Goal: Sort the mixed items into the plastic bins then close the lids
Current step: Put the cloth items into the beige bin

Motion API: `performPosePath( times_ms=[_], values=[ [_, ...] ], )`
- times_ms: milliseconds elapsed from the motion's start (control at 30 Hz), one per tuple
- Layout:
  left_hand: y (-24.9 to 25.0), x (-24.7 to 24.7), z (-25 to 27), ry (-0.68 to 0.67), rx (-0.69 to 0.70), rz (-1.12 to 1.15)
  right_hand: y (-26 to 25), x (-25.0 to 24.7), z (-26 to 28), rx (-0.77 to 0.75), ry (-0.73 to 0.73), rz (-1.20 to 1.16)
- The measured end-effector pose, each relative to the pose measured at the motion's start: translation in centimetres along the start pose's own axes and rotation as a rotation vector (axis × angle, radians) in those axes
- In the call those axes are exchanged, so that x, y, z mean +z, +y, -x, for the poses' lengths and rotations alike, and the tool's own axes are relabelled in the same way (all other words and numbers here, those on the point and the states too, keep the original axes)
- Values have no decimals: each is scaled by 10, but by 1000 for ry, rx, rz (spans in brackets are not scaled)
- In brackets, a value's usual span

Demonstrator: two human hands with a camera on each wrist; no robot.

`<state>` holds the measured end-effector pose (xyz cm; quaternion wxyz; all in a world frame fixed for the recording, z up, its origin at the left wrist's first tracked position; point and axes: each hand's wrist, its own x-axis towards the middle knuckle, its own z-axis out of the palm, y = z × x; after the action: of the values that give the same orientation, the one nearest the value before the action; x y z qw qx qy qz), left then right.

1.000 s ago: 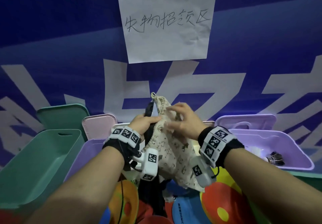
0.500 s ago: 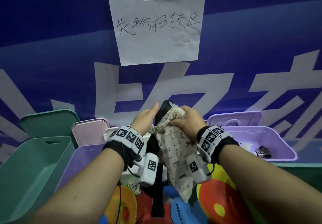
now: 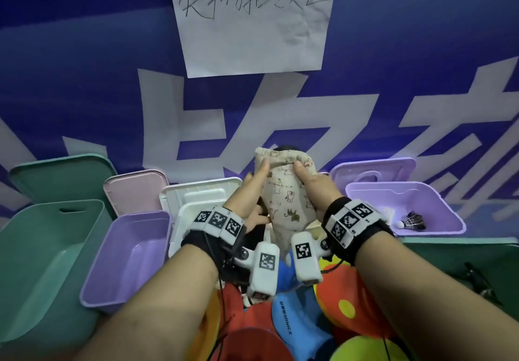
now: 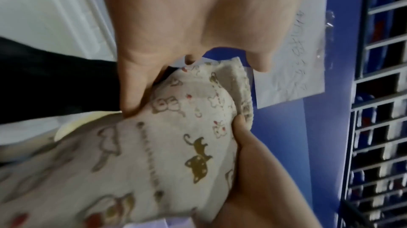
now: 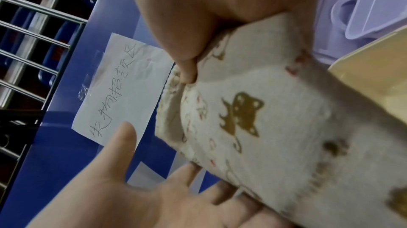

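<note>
A cream cloth pouch [image 3: 283, 200] printed with cats is held upright over the white bin [image 3: 179, 220]. My left hand [image 3: 257, 176] holds its left side, thumb on the front, seen close as the left hand [image 4: 136, 92] on the pouch [image 4: 176, 144]. My right hand [image 3: 307, 182] grips the right side near the mouth, its thumb pressing the pouch [image 5: 253, 118]. A black item [image 3: 284, 148] peeks out of the mouth, and more black [image 4: 55, 83] hangs beside the pouch. The bins stand open: green bin [image 3: 25, 262], purple bin [image 3: 132, 251], and a right purple bin [image 3: 438, 200] holding shuttlecocks [image 3: 412, 220].
Lids lean on the blue wall: green lid [image 3: 61, 175], pink lid [image 3: 134, 189], white lid [image 3: 199, 195], purple lid [image 3: 373, 169]. Colourful mixed items [image 3: 280, 318] lie piled in front of me. A dark green bin [image 3: 463, 270] stands at right. A paper sign [image 3: 252, 18] hangs above.
The pouch has slid up over the black item, which now only peeks from the mouth. Both hands have shifted to grip the pouch's two sides near the top.
</note>
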<state>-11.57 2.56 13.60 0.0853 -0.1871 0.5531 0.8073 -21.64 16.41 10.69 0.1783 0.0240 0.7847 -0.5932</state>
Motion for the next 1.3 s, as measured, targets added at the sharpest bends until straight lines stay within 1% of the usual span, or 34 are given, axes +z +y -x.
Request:
performPosePath(
  times_ms=[67,100,167,267,333,500,567,667,733,800,933,1033,1100,1133,1233,1300],
  values=[
    [0,2,2,-47,46,61,-16,0,36,26,-143,-34],
    [1,4,4,-54,82,75,-23,0,50,18,-193,-51],
    [0,8,5,-12,147,96,-30,-1,66,-27,-235,-85],
    [-2,13,6,57,195,124,-35,-6,81,-86,-267,-71],
    [-3,16,6,105,226,136,-37,-7,86,-107,-290,-58],
    [2,19,12,199,277,137,-34,-13,80,-159,-361,-126],
    [2,19,10,255,294,125,-29,-12,74,-176,-434,-161],
    [1,23,7,315,305,143,-18,-12,63,-106,-575,-220],
    [2,28,9,295,287,139,-12,-15,58,-52,-662,-289],
    [4,35,12,258,247,121,-7,-20,53,21,-712,-357],
    [6,43,10,208,208,73,-3,-30,43,77,-762,-479],
    [7,50,7,279,209,-25,-5,-36,37,74,-793,-568],
    [6,55,6,331,212,-80,-4,-39,34,74,-796,-585],
    [6,56,6,337,201,-87,-3,-40,31,68,-793,-582],
    [2,63,10,290,134,-45,-1,-38,26,-5,-747,-557],
    [1,67,11,282,173,15,-3,-36,26,-47,-731,-553]
  ],
)
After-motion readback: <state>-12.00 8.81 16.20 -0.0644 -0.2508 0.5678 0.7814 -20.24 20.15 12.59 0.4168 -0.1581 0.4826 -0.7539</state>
